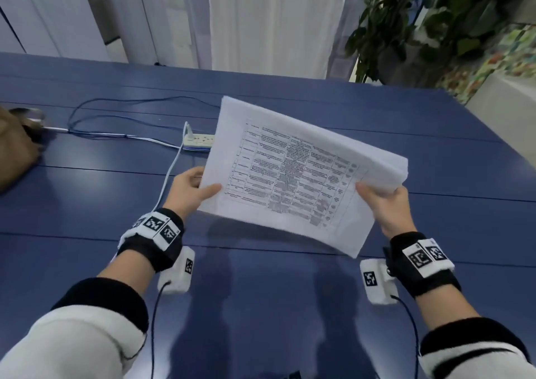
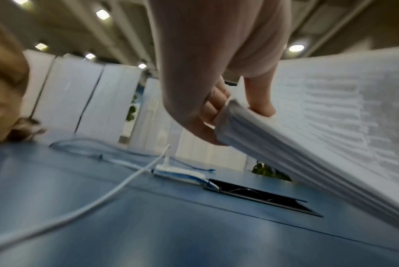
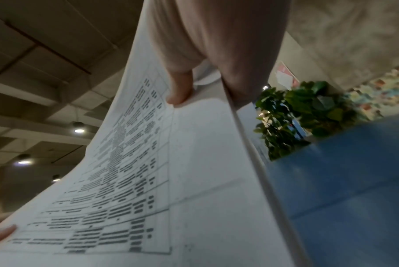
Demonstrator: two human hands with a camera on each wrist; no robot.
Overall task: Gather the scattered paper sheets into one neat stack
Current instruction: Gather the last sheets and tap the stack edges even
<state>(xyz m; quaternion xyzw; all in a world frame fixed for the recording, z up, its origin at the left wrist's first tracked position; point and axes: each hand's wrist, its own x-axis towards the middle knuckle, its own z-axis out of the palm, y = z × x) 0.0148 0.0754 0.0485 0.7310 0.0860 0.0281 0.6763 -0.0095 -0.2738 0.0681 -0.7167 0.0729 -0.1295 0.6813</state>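
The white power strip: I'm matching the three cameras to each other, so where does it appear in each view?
Head: the white power strip lies on the blue table, left of centre, its right end hidden behind the paper stack.
Left wrist: low in the middle of the picture, below the left hand.
Right wrist: not in it.
Shared landmark: the printed top sheet of the paper stack, seen in all three views.
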